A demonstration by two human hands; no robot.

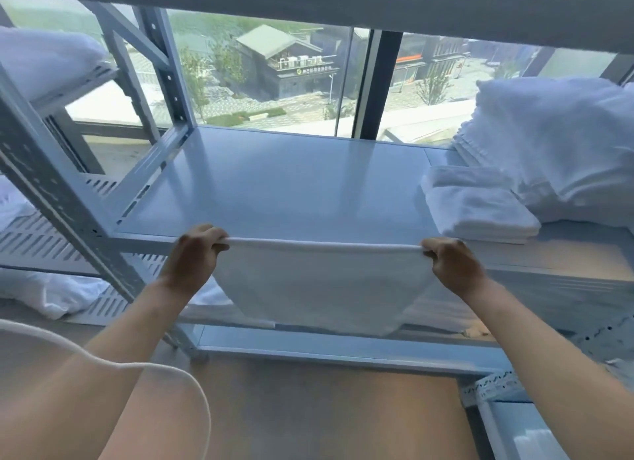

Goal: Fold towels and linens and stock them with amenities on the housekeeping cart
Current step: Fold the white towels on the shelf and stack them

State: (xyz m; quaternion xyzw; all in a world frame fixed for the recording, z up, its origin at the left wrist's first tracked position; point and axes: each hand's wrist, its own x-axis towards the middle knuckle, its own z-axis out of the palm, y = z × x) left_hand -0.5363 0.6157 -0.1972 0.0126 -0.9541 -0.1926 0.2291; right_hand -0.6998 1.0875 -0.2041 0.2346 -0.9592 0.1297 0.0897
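A white towel (pixel 319 284) hangs in front of the grey metal shelf (pixel 274 185), stretched flat by its top edge. My left hand (pixel 195 254) grips the towel's top left corner. My right hand (pixel 453 264) grips the top right corner. The towel's lower end drops below the shelf's front edge. A small stack of folded white towels (pixel 480 209) lies on the shelf's right side, just beyond my right hand.
A tall heap of white linens (pixel 555 140) sits at the shelf's far right. More white linen (pixel 44 62) lies on a neighbouring rack at left, with crumpled cloth (pixel 48 291) lower down. A white cord (pixel 137 367) curves at bottom left. A window stands behind the shelf.
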